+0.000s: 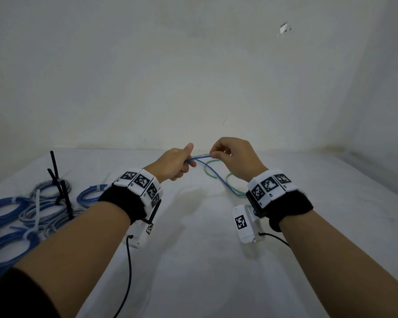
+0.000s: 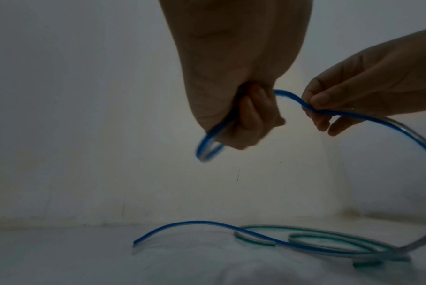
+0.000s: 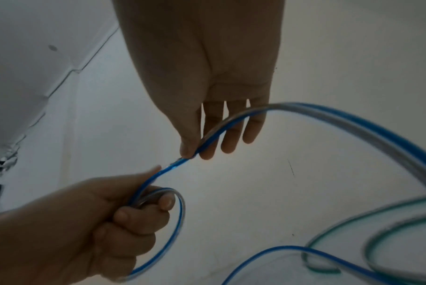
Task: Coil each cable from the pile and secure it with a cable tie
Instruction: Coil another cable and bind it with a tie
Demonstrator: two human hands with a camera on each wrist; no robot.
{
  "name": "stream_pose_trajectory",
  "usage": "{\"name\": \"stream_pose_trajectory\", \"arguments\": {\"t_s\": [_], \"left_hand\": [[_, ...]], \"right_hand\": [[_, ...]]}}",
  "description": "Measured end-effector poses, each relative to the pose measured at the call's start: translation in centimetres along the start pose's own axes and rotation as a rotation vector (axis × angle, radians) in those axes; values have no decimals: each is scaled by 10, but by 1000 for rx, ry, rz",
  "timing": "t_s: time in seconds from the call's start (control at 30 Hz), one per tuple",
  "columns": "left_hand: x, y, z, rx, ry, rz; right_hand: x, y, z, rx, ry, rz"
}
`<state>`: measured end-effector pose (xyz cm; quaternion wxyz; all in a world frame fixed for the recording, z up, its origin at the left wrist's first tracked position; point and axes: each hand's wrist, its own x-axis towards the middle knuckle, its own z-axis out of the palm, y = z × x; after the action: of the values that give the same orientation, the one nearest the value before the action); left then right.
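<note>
At far left, coiled cables [image 1: 12,216] with cable ties [image 1: 36,212] lie on the white surface [image 1: 193,260]. Left hand [image 1: 175,165] fists a small loop of the blue cable [image 1: 199,157]. Right hand [image 1: 233,157] pinches the same cable between thumb and forefinger. A green cable [image 1: 230,180] lies beyond, right.

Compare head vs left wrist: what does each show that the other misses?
Head only: the tied coils of blue and grey cable at the table's left, with white and black cable ties sticking up, plus both wristbands with markers.

Left wrist only: the blue cable's free end lying on the table, and the small loop below the left fist.

Both: left hand gripping the blue cable, right hand pinching it further along, and the green cable loose on the white table.
</note>
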<state>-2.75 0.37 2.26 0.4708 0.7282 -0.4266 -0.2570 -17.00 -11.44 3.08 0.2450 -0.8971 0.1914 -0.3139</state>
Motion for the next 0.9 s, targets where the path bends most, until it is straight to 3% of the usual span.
{"name": "stream_pose_trajectory", "arguments": {"t_s": [0.13,0.33,0.47,0.67,0.8,0.9], "left_hand": [[-8,7,4,-82,-205,-45],[-7,11,0,-215,-119,-64],[-11,15,-3,-358,-232,-105],[-20,23,-6,-493,-402,-133],[-21,28,-10,-579,-366,-102],[-22,33,-13,-655,-330,-78]], "right_hand": [[6,9,-1,-46,60,50],[-2,15,5,-356,193,-54],[-2,22,11,-249,346,-74],[9,17,14,-200,394,-172],[9,15,16,-53,300,-145],[4,17,21,-7,357,-70]]}}
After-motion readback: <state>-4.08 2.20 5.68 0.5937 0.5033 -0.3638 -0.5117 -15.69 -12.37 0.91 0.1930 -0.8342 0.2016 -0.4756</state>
